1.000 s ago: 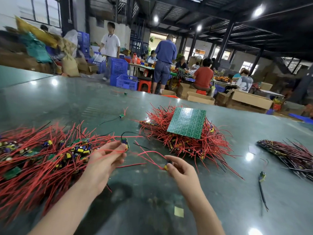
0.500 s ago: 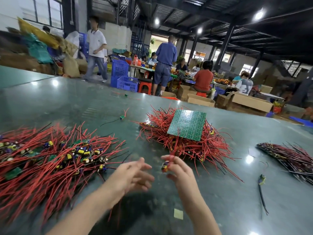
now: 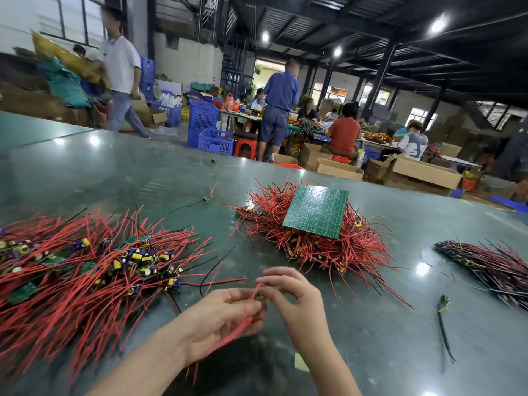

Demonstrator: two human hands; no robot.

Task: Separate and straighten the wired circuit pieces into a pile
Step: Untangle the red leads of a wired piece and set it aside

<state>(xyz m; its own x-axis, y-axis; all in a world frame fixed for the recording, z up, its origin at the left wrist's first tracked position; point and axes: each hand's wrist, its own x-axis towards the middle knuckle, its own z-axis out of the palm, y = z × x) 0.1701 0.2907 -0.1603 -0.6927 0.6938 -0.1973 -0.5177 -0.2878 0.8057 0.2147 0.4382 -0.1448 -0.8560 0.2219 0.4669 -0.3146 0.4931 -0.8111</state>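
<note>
right hand (image 3: 297, 298) pinching a small wired circuit piece (image 3: 260, 296), left hand (image 3: 225, 321) gripping its red wires (image 3: 228, 337), above glossy green table (image 3: 385, 324), tangled pile (image 3: 85, 270) at left

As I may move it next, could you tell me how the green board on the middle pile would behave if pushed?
The green board looks flat and unbent, so probably stiff. It rests tilted on the springy red wire pile, so a push would likely slide or tip it off.

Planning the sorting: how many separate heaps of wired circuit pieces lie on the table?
3: a big loose heap at left, one in the middle under a green circuit panel, and a darker bundled one at right, partly cut off by the frame.
</note>
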